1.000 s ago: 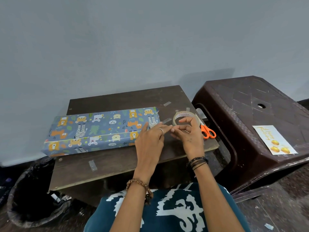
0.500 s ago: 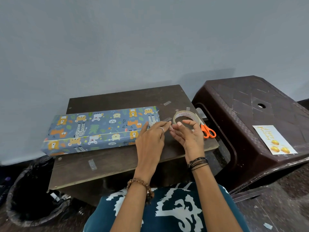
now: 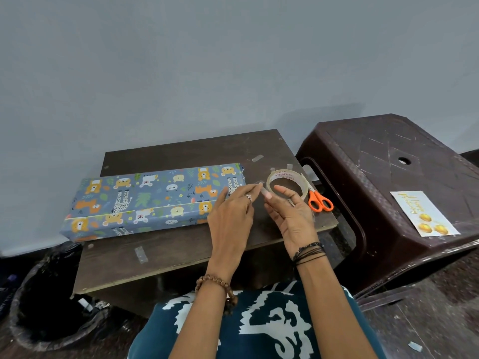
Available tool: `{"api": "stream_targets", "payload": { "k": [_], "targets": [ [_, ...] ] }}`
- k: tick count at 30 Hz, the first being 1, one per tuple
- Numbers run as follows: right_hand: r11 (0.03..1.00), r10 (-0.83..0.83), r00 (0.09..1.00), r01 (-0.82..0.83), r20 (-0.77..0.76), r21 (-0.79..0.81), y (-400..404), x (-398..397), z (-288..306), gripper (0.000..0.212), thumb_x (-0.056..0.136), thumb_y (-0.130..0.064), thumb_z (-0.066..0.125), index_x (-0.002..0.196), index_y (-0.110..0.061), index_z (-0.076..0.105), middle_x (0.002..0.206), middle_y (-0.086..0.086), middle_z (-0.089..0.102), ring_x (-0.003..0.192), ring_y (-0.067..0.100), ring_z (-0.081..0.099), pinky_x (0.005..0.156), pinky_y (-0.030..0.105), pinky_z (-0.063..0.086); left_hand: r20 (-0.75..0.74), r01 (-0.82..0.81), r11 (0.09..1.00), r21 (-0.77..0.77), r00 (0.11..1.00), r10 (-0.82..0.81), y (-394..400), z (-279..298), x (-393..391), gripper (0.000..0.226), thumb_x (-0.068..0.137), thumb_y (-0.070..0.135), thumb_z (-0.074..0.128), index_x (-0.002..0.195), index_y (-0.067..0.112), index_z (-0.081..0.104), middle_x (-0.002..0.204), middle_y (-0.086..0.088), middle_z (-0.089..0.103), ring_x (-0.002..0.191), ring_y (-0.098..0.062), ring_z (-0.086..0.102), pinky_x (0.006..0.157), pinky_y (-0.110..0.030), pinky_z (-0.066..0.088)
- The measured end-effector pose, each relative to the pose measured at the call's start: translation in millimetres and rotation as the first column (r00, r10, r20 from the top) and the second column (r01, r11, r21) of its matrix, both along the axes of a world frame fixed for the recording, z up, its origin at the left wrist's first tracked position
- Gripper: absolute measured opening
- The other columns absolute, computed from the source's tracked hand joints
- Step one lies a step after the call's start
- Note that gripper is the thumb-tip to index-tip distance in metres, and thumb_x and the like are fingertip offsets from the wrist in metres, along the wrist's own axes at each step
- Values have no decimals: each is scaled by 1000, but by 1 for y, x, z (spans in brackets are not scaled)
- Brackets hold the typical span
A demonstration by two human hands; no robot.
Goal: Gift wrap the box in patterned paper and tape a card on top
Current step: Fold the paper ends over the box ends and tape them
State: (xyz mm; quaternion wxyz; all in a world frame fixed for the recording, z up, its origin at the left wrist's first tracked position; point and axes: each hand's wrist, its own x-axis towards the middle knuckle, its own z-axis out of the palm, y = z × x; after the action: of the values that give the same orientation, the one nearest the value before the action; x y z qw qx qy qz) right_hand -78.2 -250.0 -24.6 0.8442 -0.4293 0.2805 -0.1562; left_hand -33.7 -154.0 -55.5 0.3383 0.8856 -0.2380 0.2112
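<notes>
Pulling a bit of tape off the roll (image 3: pixel 286 185) looks like the step right now. The left hand (image 3: pixel 230 218) has its fingers long and close together, and the tips seem to pinch a small clear strip of tape. The right hand (image 3: pixel 291 216) is loosely open, its fingers half bent, with a fingertip touching that same strip. I cannot tell for sure how much tape is free, as it is see-through.

To do this well, I think the hands should pull the strip slow and straight so it does not curl and stick to itself. Keep it short and flat. The scissors (image 3: pixel 320 202) lie just beside the roll, ready to snip it.

The box (image 3: pixel 153 200) lies flat on the desk (image 3: pixel 181 244), already dressed in blue paper with animals. Its long side runs left to right, with the left end a little nearer the person. The right end is just beside the left hand. A paper seam runs along its length.

The card (image 3: pixel 425 213) lies well apart on the brown stool (image 3: pixel 388 156) to the right. It is not on the box yet.
</notes>
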Motion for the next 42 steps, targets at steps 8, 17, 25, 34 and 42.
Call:
{"api": "stream_targets", "payload": {
  "k": [8,17,25,34,42],
  "targets": [
    [973,-138,987,120,-78,-197,4,4,-11,32,78,7,67,91,-18,54,61,-2,68,59,3,66,62,21,57,-57,-44,998,-45,998,42,-1,6,-3,63,73,2,69,128,30,55,114,8,66,79,-10,63,44,-10,34],
    [771,-264,952,111,-156,-627,28,14,-30,28,80,-4,65,98,-19,50,63,-4,66,71,15,68,76,23,53,-169,16,997,-77,985,-28,4,9,-3,70,79,8,64,138,35,39,145,18,38,77,-10,64,44,-15,42],
    [737,-155,981,37,-116,-675,28,15,-27,32,80,-4,68,102,-16,48,65,-11,64,82,7,64,68,-5,37,-211,-2,999,-48,977,-8,6,9,-2,68,83,15,63,139,40,34,129,16,55,89,-11,64,52,-20,45],
    [629,49,987,-152,-156,-763,16,16,-22,38,84,2,61,114,-18,48,69,-6,66,72,5,63,64,4,47,-299,54,996,-73,951,-73,10,6,6,67,88,22,60,142,40,25,133,24,50,119,6,49,78,-18,51],
    [564,208,956,-289,-205,-773,6,13,-20,55,84,1,59,130,-23,41,81,0,72,82,8,65,77,8,44,-315,82,995,-60,944,-97,12,10,6,66,90,29,56,144,42,21,135,24,48,121,6,47,82,-19,49]
  ]
}}
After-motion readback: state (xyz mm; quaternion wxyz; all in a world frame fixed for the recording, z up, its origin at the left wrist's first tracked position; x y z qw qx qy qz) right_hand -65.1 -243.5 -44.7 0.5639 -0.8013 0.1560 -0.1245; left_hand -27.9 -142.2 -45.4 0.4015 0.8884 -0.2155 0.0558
